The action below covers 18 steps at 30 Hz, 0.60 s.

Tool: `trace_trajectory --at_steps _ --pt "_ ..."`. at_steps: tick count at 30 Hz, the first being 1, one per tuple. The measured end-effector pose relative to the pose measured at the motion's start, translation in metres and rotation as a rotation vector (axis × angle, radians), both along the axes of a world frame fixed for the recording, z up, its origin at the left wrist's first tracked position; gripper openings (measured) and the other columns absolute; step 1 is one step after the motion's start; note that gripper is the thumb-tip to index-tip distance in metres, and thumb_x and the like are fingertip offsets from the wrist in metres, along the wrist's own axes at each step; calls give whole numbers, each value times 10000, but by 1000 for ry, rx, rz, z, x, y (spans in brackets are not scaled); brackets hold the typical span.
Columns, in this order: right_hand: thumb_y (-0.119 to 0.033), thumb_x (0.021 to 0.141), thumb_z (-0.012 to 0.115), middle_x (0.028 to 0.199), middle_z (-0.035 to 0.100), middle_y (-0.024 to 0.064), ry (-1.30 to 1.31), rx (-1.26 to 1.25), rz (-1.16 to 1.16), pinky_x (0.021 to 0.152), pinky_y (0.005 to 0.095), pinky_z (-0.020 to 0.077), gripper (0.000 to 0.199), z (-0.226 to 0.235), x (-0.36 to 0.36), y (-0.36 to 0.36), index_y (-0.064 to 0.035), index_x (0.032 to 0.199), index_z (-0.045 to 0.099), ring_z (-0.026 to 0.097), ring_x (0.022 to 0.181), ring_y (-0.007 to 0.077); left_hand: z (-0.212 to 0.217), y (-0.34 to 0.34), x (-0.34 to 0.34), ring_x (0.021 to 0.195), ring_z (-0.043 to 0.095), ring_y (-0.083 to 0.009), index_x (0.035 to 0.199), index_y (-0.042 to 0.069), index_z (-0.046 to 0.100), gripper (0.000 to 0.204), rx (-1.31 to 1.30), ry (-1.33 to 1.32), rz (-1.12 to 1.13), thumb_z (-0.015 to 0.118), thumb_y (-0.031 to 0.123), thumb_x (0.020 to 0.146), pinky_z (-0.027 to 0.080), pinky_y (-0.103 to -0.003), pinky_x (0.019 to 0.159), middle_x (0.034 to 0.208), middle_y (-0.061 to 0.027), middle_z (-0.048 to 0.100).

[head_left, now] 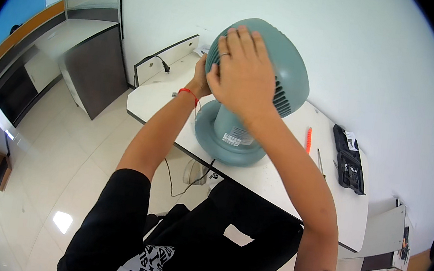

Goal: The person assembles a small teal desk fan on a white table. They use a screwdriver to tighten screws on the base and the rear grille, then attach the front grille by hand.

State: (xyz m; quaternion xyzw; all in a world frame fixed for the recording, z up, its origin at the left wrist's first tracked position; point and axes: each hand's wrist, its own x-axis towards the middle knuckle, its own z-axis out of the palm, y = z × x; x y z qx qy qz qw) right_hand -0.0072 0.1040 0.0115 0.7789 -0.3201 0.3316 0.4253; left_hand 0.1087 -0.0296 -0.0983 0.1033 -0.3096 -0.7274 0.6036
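A grey-green desk fan (293,64) stands on the white table, its slotted back and labelled stem toward me, its head tilted. My right hand (243,71) lies flat over the slots on the back of the head, fingers stretched out and slightly apart. At the head's left edge my left hand (200,76) touches the housing; its fingers are hidden behind the fan. A dark cord (210,168) comes from the round base (207,134) and hangs over the table's front edge.
Right of the fan, an orange-red stick-shaped thing (309,140), a screwdriver (321,161) and an open black tool case (349,172) lie on the white table (338,219). A black plug (166,67) is at the table's back left. Grey cabinets (96,71) stand farther left.
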Motion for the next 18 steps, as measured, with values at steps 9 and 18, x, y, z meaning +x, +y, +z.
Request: trace_trajectory --at_steps 9,18 --pt "-302 914 580 1350 580 255 103 127 -284 1213 497 220 441 -18 50 -6 40 1156 717 425 1383 399 86 -26 39 1126 634 -275 1284 30 640 778 -203 -919 49 385 679 938 487 -445 1024 1203 -149 689" --pt "-327 952 542 1389 569 209 34 383 -365 1232 530 127 470 -18 82 -2 -27 1291 666 413 1394 396 214 -49 -4 989 661 -253 1096 -163 665 930 -197 -1509 -272 439 725 937 512 -420 933 1078 -226 706"
